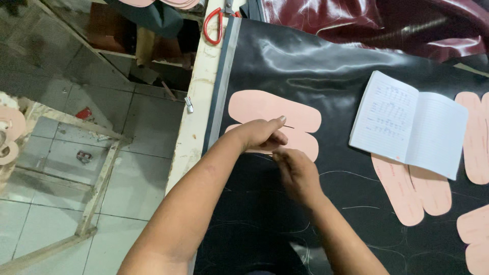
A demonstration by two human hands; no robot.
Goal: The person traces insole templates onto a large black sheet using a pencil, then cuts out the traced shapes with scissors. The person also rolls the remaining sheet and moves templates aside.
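Your pink paper pattern [272,122], a two-lobed template with rounded ends, lies flat on the black sheet of glossy material [326,76], close to that sheet's left edge. Your left hand [260,136] presses down on the pattern's lower lobe, fingers flat and pointing right, so that grip is closed on nothing; it only pins the template. Your right hand [295,170] sits just below the pattern's lower edge with the fingers pinched together at the outline; whether a marker is between them cannot be told.

By the look of it you are tracing the pattern's outline onto the black sheet: faint traced lines [346,175] already run below and to the right of the pattern. The next move, as I judge it, calls for keeping the left hand firm so the template does not slide while the right hand follows the curved end.

To the right of the pattern an open notebook [410,127] with lined pages rests on the sheet, partly over another pink pattern [412,198]. More pink pieces [476,137] lie further right. Left of the pattern runs the pale table edge [196,102], with red-handled scissors [214,25] at its far end. Dark red material [367,20] is heaped beyond the black sheet.
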